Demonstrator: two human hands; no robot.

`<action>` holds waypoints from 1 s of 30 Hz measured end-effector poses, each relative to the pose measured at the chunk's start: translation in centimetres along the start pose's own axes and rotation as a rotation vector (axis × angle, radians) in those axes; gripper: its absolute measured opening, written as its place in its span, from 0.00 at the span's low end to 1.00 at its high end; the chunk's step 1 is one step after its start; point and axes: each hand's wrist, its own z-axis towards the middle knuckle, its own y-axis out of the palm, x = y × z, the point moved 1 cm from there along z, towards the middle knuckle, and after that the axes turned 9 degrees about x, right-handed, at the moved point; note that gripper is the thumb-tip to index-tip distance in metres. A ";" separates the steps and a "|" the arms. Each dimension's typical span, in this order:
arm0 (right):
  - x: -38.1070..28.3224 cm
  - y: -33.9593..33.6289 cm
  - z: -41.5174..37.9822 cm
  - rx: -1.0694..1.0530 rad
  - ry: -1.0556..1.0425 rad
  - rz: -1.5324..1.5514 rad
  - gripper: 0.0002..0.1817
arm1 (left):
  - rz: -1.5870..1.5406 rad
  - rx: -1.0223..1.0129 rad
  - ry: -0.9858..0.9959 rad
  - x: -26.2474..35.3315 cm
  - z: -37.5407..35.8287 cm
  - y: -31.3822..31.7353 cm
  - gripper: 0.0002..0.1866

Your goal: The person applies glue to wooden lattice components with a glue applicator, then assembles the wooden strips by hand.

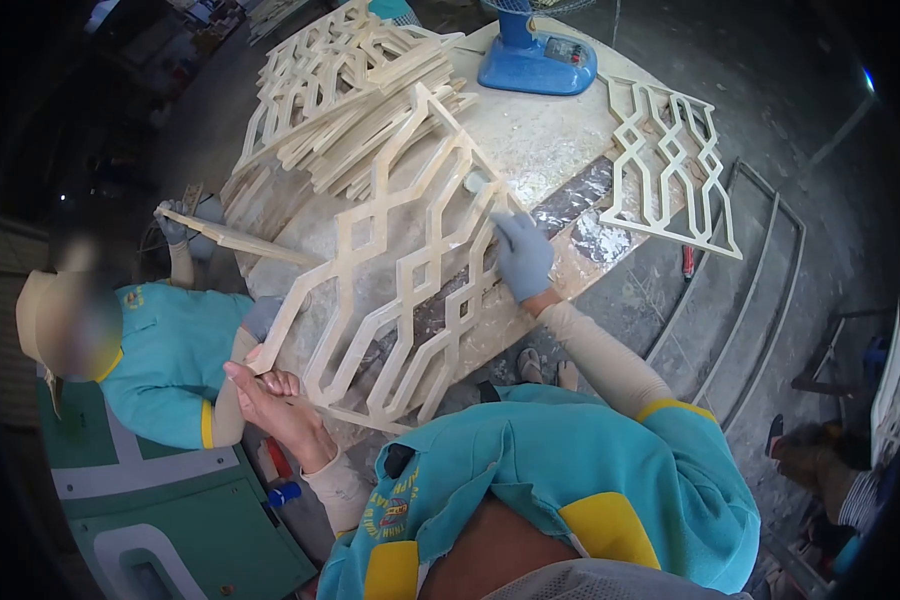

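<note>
A pale wooden lattice panel (410, 270) lies slanted across the work table in front of me. My left hand (282, 408), bare, is at the panel's near left corner, with the fingers curled around its edge. On the right, my right hand (522, 255) wears a grey glove and touches the panel's right edge, its fingers partly hidden along the frame. A small pale round object (475, 182) shows near the panel's upper right edge, by the gloved fingers. What it is, I cannot tell.
Behind lie stacked wooden strips (370, 130) and more lattice. A blue fan base (538, 62) stands at the back; another lattice panel (665, 165) rests at right. A co-worker (175, 350) at left holds a strip. Metal rails (760, 290) and a green cabinet (150, 480) flank the table.
</note>
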 end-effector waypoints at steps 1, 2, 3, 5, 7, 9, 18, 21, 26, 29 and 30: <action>-0.5 0.4 -0.6 -0.030 -0.030 -0.002 0.12 | 0.011 0.000 -0.019 -0.2 0.5 0.1 0.24; -1.1 0.7 -1.2 -0.030 -0.026 -0.007 0.12 | 0.024 0.003 -0.039 -0.5 0.9 0.2 0.25; -2.1 0.7 -1.7 -0.065 -0.032 0.016 0.12 | 0.029 0.001 -0.044 -0.7 1.1 0.4 0.25; -3.3 0.2 -2.9 -0.103 -0.034 0.038 0.12 | 0.031 -0.031 -0.061 -1.0 1.6 1.0 0.24; -3.5 -0.1 -3.0 -0.160 0.056 0.212 0.09 | 0.036 -0.055 -0.071 -1.2 2.3 1.1 0.23; -2.4 0.1 -2.5 -0.103 0.137 0.252 0.08 | 0.045 -0.078 -0.084 -1.4 2.8 1.1 0.23; 2.6 -3.8 1.8 -0.030 0.205 0.015 0.12 | 0.039 -0.159 0.003 -2.3 2.8 0.0 0.23; 2.3 -4.9 1.6 -0.170 0.079 -0.175 0.19 | 0.024 -0.185 0.104 -2.1 1.6 -0.1 0.24; 2.6 -3.2 3.0 -0.171 -0.194 -0.354 0.28 | 0.057 -0.156 0.236 -0.6 -1.0 0.4 0.25; 3.0 -3.7 2.6 -0.179 -0.212 -0.405 0.28 | 0.049 -0.165 0.267 -0.2 -1.9 0.4 0.25; 3.2 -4.2 2.2 -0.182 -0.214 -0.404 0.28 | 0.051 -0.161 0.267 0.0 -2.2 0.6 0.25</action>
